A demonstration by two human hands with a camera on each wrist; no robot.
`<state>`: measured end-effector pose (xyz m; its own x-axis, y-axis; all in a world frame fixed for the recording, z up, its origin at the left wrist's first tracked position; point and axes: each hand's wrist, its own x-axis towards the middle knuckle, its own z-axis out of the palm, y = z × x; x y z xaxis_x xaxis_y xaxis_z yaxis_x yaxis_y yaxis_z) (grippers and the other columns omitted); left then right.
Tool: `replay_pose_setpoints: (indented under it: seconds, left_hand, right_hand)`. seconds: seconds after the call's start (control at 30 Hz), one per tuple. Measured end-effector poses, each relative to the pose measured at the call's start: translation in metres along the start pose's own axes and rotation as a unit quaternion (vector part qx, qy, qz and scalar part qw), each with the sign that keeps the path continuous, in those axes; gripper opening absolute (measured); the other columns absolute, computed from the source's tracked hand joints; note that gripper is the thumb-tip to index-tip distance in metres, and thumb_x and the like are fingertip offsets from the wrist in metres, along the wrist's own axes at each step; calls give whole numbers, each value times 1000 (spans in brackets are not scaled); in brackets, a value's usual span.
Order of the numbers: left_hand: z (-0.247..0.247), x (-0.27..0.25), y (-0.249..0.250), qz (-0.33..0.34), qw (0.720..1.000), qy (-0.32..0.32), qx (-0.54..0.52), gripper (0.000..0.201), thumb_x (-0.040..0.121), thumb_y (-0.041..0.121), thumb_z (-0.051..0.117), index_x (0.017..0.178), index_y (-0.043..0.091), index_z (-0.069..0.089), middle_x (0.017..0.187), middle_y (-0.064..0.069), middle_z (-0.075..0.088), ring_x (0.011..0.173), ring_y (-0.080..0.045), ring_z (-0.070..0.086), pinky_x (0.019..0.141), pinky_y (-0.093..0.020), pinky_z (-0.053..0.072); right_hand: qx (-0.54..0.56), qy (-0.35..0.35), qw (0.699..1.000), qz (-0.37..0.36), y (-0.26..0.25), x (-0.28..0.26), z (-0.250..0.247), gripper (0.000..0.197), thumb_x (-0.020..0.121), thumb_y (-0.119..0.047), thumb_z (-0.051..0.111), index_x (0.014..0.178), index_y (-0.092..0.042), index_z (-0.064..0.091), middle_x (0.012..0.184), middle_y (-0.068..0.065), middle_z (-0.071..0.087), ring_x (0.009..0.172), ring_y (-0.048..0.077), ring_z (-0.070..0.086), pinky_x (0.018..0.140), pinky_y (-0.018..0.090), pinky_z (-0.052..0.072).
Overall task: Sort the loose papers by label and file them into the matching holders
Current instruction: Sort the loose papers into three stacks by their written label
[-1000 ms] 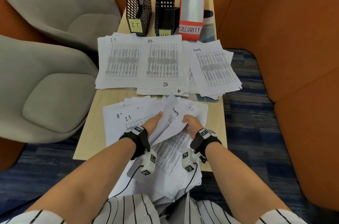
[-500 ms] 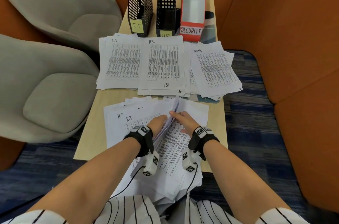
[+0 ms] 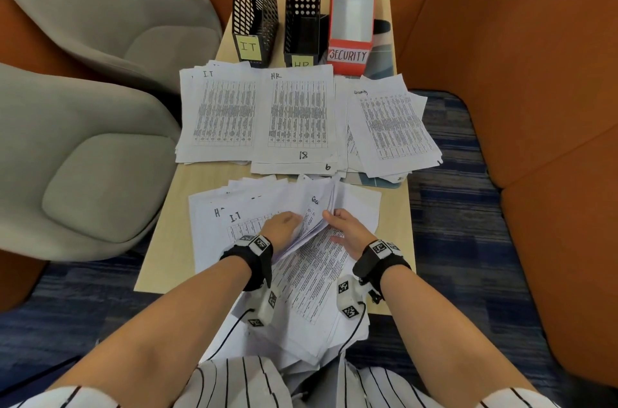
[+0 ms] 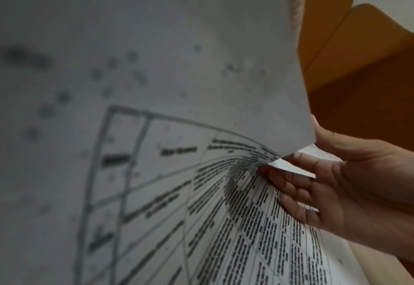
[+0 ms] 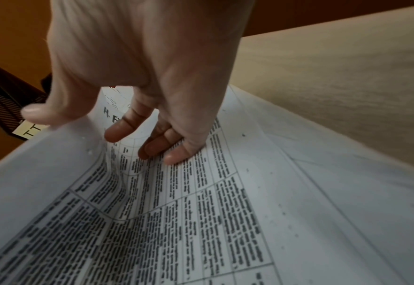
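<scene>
A loose pile of printed papers (image 3: 217,240) lies at the table's near edge, with an "I.T" sheet on top at its left. A few lifted sheets (image 3: 317,210) stand between my hands. My left hand (image 3: 284,223) holds them from the left, its fingers hidden behind the lifted sheets (image 4: 152,77). My right hand (image 3: 341,223) pinches their edge, thumb on one side and index finger on the other (image 5: 75,123), the other fingers resting on an "H.R" sheet (image 5: 225,212). Sorted IT (image 3: 220,113), HR (image 3: 297,116) and Security (image 3: 391,126) piles lie before the IT (image 3: 254,6), HR (image 3: 302,13) and Security (image 3: 351,13) holders.
Two grey chairs (image 3: 100,23) (image 3: 83,180) stand close along the left of the narrow wooden table (image 3: 160,257). Orange padded walls (image 3: 518,73) close in the right and back. Some loose sheets hang over the near table edge onto my lap.
The lifted sheets were spread wide a second ago and now stand narrower and more upright. My hands have come closer together, and the "I.T" sheet at the left has come into view.
</scene>
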<state>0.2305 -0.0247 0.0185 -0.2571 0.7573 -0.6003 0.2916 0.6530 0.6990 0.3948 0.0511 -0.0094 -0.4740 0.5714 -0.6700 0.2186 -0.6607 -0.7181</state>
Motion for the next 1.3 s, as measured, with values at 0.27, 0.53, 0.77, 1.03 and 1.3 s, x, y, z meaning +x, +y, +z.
replay_pose_setpoints:
  seconds: [0.27, 0.53, 0.77, 1.03, 1.3]
  left_hand:
    - [-4, 9, -2, -58, 996, -25, 57, 74, 89, 58, 47, 143, 8, 38, 149, -9, 40, 135, -29, 41, 113, -41, 30]
    - [-9, 5, -6, -12, 998, -8, 54, 58, 96, 46, 41, 140, 9, 40, 142, -10, 47, 128, -28, 46, 108, -37, 34]
    - [-20, 0, -17, 115, 986, 98, 73, 68, 83, -9, 36, 136, 34, 41, 88, -9, 64, 64, -18, 59, 61, -19, 47]
    - [-14, -12, 4, 114, 992, 51, -7, 66, 66, 71, 53, 102, 17, 64, 100, 2, 62, 91, -14, 56, 81, -26, 40]
    - [-47, 5, -7, 32, 973, 215, -75, 19, 91, 20, 60, 83, 3, 62, 77, -8, 57, 76, -17, 52, 67, -25, 36]
  right_hand:
    - [5, 3, 1000, -3, 6, 2, -3, 22, 89, -36, 63, 80, -19, 52, 87, 0, 59, 89, 17, 55, 87, 33, 38]
    - [-81, 124, 989, -2, -2, 2, -1, 11, 89, -19, 57, 80, -12, 58, 84, 9, 63, 78, 24, 59, 76, 35, 47]
    - [-246, 278, 898, -237, -59, -10, 14, 48, 75, -6, 58, 49, -20, 21, 49, -3, 17, 50, 15, 18, 53, 26, 16]
    - [-251, 222, 922, -196, -101, 14, 55, 38, 82, -13, 59, 51, -18, 37, 49, 4, 43, 50, 23, 50, 51, 25, 45]
    - [-405, 285, 862, -107, -67, 22, 33, 85, 80, -50, 67, 145, -10, 30, 148, 16, 32, 134, 32, 37, 109, 43, 36]
